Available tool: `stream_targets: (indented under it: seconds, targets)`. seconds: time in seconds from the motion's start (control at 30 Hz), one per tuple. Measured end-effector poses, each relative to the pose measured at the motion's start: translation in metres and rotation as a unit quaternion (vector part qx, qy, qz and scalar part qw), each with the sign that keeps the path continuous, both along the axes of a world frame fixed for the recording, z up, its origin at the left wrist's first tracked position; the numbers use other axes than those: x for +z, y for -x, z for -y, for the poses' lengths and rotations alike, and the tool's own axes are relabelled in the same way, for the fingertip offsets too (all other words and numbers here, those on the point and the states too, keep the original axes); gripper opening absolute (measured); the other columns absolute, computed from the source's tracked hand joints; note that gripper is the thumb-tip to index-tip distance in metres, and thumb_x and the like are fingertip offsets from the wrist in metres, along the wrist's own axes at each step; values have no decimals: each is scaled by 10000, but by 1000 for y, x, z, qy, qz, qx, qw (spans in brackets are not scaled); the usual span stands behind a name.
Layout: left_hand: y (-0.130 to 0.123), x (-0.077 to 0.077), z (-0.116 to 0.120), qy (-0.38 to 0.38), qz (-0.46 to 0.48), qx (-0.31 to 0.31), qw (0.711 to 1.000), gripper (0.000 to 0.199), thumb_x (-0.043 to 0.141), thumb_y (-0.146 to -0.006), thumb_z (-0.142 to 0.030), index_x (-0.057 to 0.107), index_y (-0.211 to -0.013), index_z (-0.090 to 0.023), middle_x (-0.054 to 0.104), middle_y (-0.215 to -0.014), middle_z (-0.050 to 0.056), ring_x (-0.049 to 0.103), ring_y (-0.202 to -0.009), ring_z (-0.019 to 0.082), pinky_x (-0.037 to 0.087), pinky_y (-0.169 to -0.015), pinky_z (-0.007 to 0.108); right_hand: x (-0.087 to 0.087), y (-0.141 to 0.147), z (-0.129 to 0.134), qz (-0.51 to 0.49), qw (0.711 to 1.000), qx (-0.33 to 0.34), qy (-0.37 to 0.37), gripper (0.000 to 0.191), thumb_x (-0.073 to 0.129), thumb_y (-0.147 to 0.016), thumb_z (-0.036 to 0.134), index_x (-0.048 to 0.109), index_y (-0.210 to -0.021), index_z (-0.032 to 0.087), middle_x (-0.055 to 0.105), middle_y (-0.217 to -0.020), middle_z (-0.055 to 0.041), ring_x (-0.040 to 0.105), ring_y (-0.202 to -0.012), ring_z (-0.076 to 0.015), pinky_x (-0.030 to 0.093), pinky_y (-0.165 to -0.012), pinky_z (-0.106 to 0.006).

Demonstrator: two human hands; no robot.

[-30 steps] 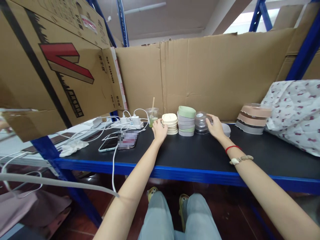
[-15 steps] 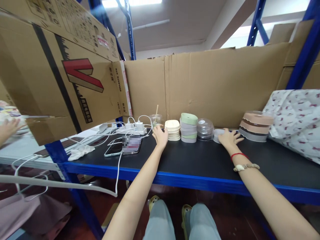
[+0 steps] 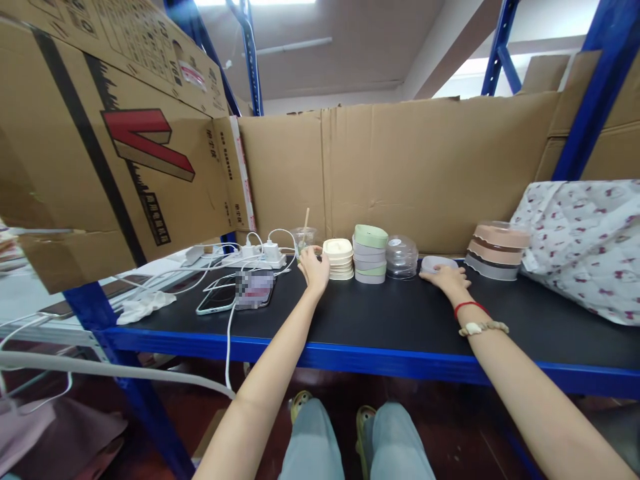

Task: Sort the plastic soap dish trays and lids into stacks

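Observation:
A stack of cream rounded-square dishes (image 3: 338,259) stands on the black shelf top, with my left hand (image 3: 314,268) at its left side. Its fingers are bent and apart, and I see nothing held in them. My right hand (image 3: 448,279) has its thumb and fingers around a low pale lilac bowl (image 3: 431,263), whose front is partly hidden by the hand. Between the hands stand a stack of green and lilac bowls (image 3: 370,253) and a stack of clear plastic domes (image 3: 402,257).
Pink and grey wavy-edged pieces (image 3: 494,252) are stacked at right beside a patterned cloth bag (image 3: 580,247). At left lie phones (image 3: 256,291), white cables, a power strip (image 3: 265,259) and tissue (image 3: 145,307). A straw cup (image 3: 303,237) stands behind my left hand. A cardboard box (image 3: 150,160) overhangs the left.
My right hand has closed from spread fingers onto the lilac bowl. The fingers of my left hand have bent in beside the cream stack. The camera view has shifted slightly right.

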State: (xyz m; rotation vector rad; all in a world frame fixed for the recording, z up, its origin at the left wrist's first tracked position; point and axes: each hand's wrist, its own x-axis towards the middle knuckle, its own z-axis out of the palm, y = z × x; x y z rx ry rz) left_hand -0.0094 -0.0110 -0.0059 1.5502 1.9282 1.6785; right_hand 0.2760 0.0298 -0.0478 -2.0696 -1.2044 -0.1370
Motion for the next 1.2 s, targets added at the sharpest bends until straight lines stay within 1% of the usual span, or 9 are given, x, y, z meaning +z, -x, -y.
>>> stream_targets:
  seconds: [0.1,0.2,0.37,0.6,0.77,0.9,1.0,1.1,1.2]
  targets:
    - [0,-1,-2,-14,-13,-6,1000,149,456,-787,-125,543,-867,-215,557,-1083,76,487,-1122,222,334,-985,384,4,6,5,-69,987,-46,-135,559,659,-588,617,629,-947,189,457,-1124,-216,477,-1054,-411,367,-852,-572]
    - [-1,-1,-3,-20,-30,-21,999,159,448,-789,-125,539,-884,-214,555,-1078,69,496,-1102,212,347,-967,374,13,17,13,-77,975,-49,-205,488,637,-651,519,602,-1025,206,399,-1205,-195,476,-1052,-387,390,-844,-519]
    - [-2,-1,-2,-13,-44,-34,998,156,449,-796,-122,542,-885,-210,563,-1080,67,505,-1089,200,356,-957,361,27,33,29,-116,972,-25,-202,503,612,-673,482,555,-1082,195,421,-1179,-177,506,-1032,-361,393,-865,-474]
    - [-3,-3,-4,-11,-67,-44,997,159,446,-801,-127,540,-910,-195,562,-1079,87,503,-1088,217,353,-960,364,52,69,28,-90,916,82,-383,542,569,-705,499,459,-1109,154,505,-1163,-155,496,-1087,-261,394,-907,-374]
    - [-4,-3,-4,-19,-78,-49,996,197,443,-783,-112,531,-939,-195,555,-1105,90,495,-1096,220,360,-953,359,67,103,17,-82,923,191,-322,470,630,-645,516,532,-984,205,607,-1068,-94,553,-996,-250,407,-885,-379]
    - [-5,-2,-4,-8,-78,-57,995,202,449,-784,-114,523,-954,-194,540,-1136,94,479,-1124,226,348,-967,365,77,116,14,-90,938,231,-244,381,643,-647,509,579,-894,226,648,-941,-67,581,-941,-255,411,-869,-400]
    - [-6,-2,-6,-7,-80,-66,995,202,446,-776,-115,520,-939,-210,542,-1126,81,478,-1127,230,350,-966,378,78,120,14,-52,939,252,-226,381,626,-664,529,584,-894,228,645,-949,-68,576,-966,-258,395,-895,-420]
    - [-5,-2,-6,-10,-87,-74,993,211,446,-772,-120,523,-941,-220,544,-1123,74,474,-1134,235,350,-968,391,76,115,15,-29,942,234,-241,385,535,-744,515,574,-988,220,611,-1053,-89,546,-1034,-260,358,-939,-448]
    - [-5,-2,-3,2,-89,-73,993,228,450,-778,-130,531,-977,-206,535,-1158,87,468,-1150,232,351,-972,376,72,98,16,-50,956,146,-248,375,419,-816,383,543,-1105,179,543,-1165,-143,499,-1108,-290,325,-952,-496]
